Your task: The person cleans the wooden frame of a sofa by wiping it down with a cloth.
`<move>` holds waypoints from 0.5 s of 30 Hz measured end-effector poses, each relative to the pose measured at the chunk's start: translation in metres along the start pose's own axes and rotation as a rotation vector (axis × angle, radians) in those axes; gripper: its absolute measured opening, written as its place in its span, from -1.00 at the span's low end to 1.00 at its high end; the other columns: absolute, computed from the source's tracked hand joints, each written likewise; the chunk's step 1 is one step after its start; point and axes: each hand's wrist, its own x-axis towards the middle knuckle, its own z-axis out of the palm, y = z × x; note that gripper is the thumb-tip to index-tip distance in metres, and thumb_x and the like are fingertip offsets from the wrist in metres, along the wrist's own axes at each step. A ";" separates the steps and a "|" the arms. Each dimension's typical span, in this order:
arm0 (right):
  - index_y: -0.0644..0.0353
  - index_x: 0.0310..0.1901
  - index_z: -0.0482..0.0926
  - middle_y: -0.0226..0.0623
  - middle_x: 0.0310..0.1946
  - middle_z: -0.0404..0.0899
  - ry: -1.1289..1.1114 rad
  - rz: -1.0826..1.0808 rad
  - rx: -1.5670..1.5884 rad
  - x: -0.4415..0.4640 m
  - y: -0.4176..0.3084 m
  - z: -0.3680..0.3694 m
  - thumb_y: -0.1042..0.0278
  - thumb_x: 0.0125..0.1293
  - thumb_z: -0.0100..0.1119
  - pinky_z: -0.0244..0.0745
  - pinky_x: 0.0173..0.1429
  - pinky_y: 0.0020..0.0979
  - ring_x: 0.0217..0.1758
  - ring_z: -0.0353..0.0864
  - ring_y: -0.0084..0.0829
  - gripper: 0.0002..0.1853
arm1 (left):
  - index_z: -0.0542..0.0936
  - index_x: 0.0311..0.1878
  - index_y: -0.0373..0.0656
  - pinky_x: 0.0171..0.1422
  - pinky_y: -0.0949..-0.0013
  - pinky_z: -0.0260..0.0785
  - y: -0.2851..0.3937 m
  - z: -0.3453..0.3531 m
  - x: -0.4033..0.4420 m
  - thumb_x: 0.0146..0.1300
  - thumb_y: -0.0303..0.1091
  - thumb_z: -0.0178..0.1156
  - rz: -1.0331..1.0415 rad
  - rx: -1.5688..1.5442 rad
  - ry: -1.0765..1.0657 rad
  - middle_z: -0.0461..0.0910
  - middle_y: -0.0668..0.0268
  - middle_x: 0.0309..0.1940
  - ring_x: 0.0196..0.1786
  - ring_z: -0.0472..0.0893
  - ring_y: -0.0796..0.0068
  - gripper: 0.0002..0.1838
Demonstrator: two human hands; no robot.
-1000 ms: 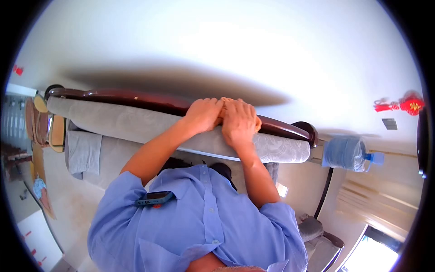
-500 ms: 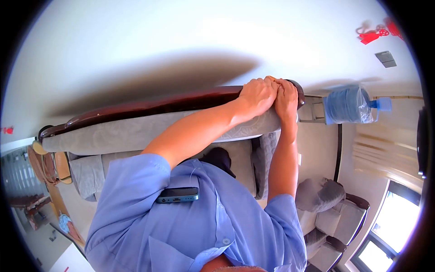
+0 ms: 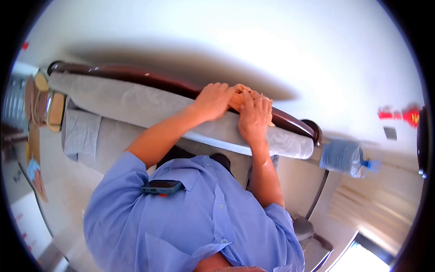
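Observation:
An orange cloth [image 3: 236, 97] is bunched over the dark wooden top rail [image 3: 290, 121] of a grey sofa. My right hand [image 3: 254, 113] presses down on it with bent fingers, and a corner of the cloth shows past the fingertips. Close beside it, my left hand [image 3: 214, 99] is curled over the rail and grips the cloth's left edge; its fingertips are partly hidden. Below both hands runs the sofa's grey padded backrest [image 3: 131, 97], which has a pale swirl pattern.
A phone [image 3: 162, 186] sticks out of my shirt pocket. To the right stands a large blue water bottle [image 3: 342, 156]. Grey chairs [image 3: 312, 245] are at lower right, wooden stools [image 3: 55, 112] at far left. The white wall [image 3: 190, 27] rises behind the sofa.
Both hands and the cloth have moved left along the rail from its right end. The hands are slightly farther apart, showing more cloth. The view has turned too.

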 end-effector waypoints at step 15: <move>0.13 0.50 0.52 -0.01 0.30 0.65 -0.086 -0.287 0.209 0.141 -0.217 0.158 0.39 0.41 0.28 0.59 0.21 0.08 0.19 0.68 0.11 -0.40 | 0.73 0.16 -0.06 0.48 -0.03 0.43 -0.256 -0.202 -0.129 0.07 -0.25 0.63 -0.354 0.139 0.074 0.75 0.20 0.09 0.29 0.63 -0.01 -0.46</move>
